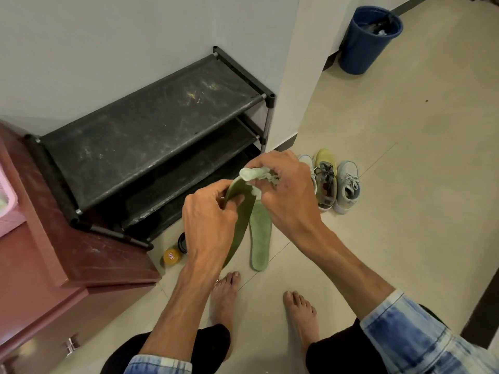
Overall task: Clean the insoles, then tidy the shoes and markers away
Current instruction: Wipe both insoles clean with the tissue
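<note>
I see the left hand [208, 215] pinching the dark insole [243, 221] above the floor while the right hand [287, 191] curls round a pale wipe [252, 174] at its far tip, and I judge a hard rub could jerk it loose onto the second insole [260, 238] lying just right.

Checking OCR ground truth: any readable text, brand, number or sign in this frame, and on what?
No text is legible.
Yellow jar on the floor by the shoe rack: small label, too blurred to read.
Shoes: no readable brand marks.
</note>
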